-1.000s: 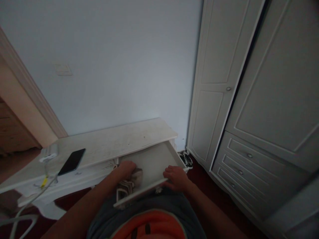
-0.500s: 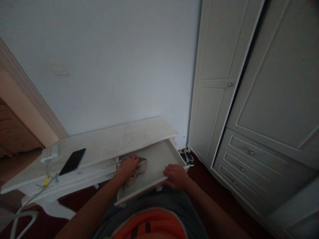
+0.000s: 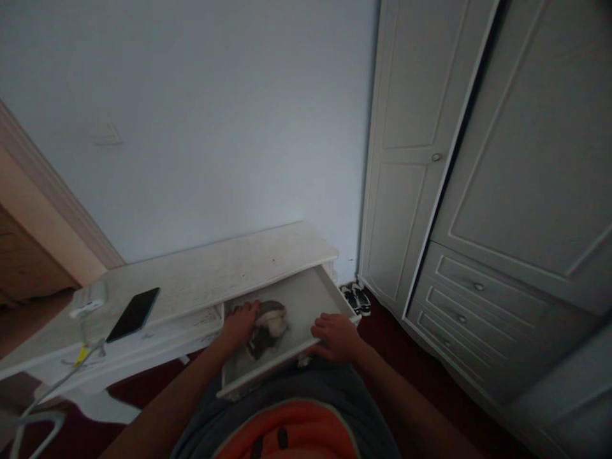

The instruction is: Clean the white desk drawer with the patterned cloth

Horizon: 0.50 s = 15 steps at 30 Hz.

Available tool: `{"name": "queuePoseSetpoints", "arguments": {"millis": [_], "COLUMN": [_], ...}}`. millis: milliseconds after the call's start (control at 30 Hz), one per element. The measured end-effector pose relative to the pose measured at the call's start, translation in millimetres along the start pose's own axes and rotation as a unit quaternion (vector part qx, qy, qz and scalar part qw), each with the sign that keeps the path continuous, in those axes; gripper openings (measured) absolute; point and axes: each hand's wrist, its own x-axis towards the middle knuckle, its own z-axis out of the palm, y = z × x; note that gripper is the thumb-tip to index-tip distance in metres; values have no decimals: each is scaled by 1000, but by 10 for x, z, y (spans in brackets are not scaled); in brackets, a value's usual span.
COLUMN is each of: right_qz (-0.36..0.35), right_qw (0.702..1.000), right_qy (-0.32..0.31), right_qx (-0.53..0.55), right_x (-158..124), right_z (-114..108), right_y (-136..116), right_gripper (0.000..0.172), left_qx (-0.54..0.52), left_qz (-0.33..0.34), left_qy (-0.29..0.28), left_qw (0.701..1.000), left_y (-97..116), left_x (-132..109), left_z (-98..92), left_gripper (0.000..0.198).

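A white drawer [image 3: 313, 293] stands pulled out from a low white table [image 3: 210, 277]. Inside it lies a crumpled brown and white cloth [image 3: 270, 322]. My left hand [image 3: 239, 325] rests on the left part of this cloth inside the drawer, fingers curled onto it. My right hand [image 3: 337, 336] grips the drawer's front edge near its right corner, fingers bent over the rim.
A black phone [image 3: 132, 313] and a white charger block [image 3: 88, 298] with a cable lie on the table's left end. A white wardrobe [image 3: 478, 191] with lower drawers stands to the right. A pair of shoes [image 3: 354, 298] sits on the dark red floor by the wall.
My left hand has pushed the cloth from the drawer's front left corner deeper towards the middle. My right hand has kept its hold on the drawer front.
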Motion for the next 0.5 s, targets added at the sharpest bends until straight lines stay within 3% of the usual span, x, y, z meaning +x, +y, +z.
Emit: {"name": "queuePoseSetpoints", "arguments": {"millis": [67,167,233,300,400,500], "right_qz": [-2,0,2,4,2,4], "right_qw": [1000,1000,1000,1000,1000,1000], "right_qy": [-1,2,2,-1,0,-5], "right_qx": [2,8,11,12,11,7], "right_x": [-3,-4,-2,-1,0,2], "right_z": [-3,-17,-26,-30,-30,-23], "right_y": [-3,-12,-16,-19,-19,-15], "right_gripper": [57,58,58,57,57,58], "left_qx": [-18,-48,-55,-52,-41,-35], "left_qz": [10,99,151,162,104,-11], "left_qy": [-9,-22,-26,-27,-16,1], "left_qw": [1000,994,987,985,994,999], "left_y": [100,357,518,617,636,543], "left_x": [17,20,43,98,205,274], "left_z": [41,72,67,46,-2,-48], "left_gripper": [71,91,89,82,82,76]}}
